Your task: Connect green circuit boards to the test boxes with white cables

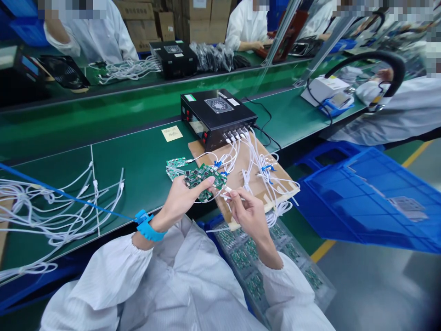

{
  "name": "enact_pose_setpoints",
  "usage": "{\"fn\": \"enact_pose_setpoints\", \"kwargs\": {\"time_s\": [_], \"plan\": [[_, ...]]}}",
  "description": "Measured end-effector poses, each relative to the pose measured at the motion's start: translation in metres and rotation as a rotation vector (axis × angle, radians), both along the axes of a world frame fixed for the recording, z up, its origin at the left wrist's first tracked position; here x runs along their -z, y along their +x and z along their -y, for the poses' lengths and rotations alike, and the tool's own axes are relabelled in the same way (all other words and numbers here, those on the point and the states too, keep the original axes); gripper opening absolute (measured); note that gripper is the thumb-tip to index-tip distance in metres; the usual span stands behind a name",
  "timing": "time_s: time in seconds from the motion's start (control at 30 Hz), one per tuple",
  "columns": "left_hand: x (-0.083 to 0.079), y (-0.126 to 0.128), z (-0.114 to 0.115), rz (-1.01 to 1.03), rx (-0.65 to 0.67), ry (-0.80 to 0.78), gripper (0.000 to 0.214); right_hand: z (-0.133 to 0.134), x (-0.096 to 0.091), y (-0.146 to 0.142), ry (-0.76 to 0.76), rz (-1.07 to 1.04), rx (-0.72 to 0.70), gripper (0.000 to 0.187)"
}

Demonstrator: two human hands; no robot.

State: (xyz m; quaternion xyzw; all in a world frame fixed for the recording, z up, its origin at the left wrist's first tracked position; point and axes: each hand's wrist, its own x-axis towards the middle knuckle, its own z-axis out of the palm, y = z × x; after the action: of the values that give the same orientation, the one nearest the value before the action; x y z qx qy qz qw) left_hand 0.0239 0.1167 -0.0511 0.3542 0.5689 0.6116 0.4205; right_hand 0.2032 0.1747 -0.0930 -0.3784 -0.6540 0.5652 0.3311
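Note:
My left hand [181,198] grips a green circuit board [203,177] by its near edge, just above the green bench. My right hand [246,209] pinches the plug of a white cable [227,189] right at the board's right side. The cable runs up to a black box [217,115] with a row of white plugs in its front. A second green board [175,165] lies on the bench behind my left hand. A blue wrist strap [148,227] with a blue cord sits on my left wrist.
White cables [51,207] lie tangled on the bench at left. A brown cardboard sheet [241,161] lies under the box's cables. A clear tray of green boards [262,266] rests on my lap. Blue crates [365,197] stand at right. Other people in white coats work across the belt.

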Motion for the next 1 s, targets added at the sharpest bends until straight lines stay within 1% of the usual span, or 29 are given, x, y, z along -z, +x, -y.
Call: {"fn": "enact_pose_setpoints", "kwargs": {"time_s": [0.13,0.27,0.4,0.5,0.67,0.87,1.0], "plan": [[0.005,-0.003,0.002,-0.021,0.020,-0.029,0.032,-0.001,0.002,0.003,0.042,0.023,-0.039,0.043],[0.010,-0.002,0.004,0.019,0.024,-0.047,0.033,0.000,0.002,0.003,0.066,0.034,-0.036,0.043],[0.011,0.001,0.004,0.030,0.021,-0.045,0.034,0.002,0.000,0.002,0.086,0.026,-0.052,0.043],[0.010,0.002,0.004,0.010,0.002,-0.027,0.033,0.002,0.002,0.001,0.091,0.035,-0.061,0.043],[0.007,0.000,0.003,-0.030,0.006,-0.042,0.032,0.003,0.007,-0.001,0.039,0.018,-0.091,0.043],[0.004,0.000,0.003,-0.028,-0.020,-0.039,0.026,0.008,0.003,0.006,-0.067,-0.047,-0.087,0.040],[0.007,0.002,0.001,0.007,-0.056,-0.030,0.027,0.008,0.002,0.015,-0.069,-0.056,-0.113,0.046]]}}
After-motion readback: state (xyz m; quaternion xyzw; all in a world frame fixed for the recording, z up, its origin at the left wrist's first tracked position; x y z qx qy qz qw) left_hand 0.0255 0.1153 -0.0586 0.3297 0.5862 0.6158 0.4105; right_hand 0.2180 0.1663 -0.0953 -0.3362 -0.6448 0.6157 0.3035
